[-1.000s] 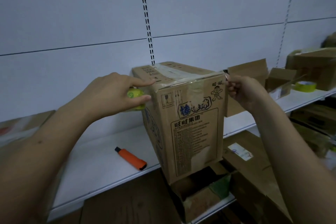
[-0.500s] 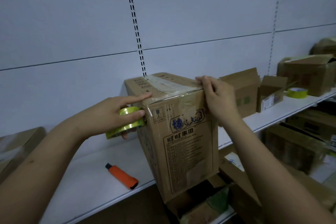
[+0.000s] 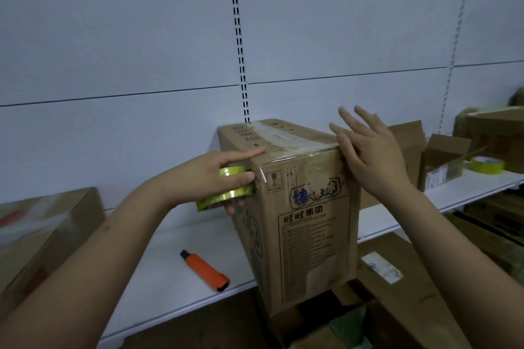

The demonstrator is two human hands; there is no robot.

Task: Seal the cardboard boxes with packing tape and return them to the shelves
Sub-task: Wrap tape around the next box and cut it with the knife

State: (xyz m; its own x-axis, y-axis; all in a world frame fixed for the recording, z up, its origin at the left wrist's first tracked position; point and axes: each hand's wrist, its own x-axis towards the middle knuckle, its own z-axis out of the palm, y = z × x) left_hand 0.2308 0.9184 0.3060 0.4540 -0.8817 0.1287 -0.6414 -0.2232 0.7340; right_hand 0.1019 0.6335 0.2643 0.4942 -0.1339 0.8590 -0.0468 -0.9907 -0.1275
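A printed cardboard box [image 3: 306, 207] stands at frame centre on the white shelf [image 3: 175, 252], its near end overhanging the shelf edge. Clear tape runs along its top and folds over the front. The right hand [image 3: 368, 156], which half a second ago lay pressed on the top right corner, now has its straight, spread fingers lifted, palm against the right side. The left hand [image 3: 215, 176] grips the yellow tape roll [image 3: 226, 193] against the left face. The strip seems laid, awaiting cutting. An orange utility knife [image 3: 205, 270] lies lower left on open shelf.
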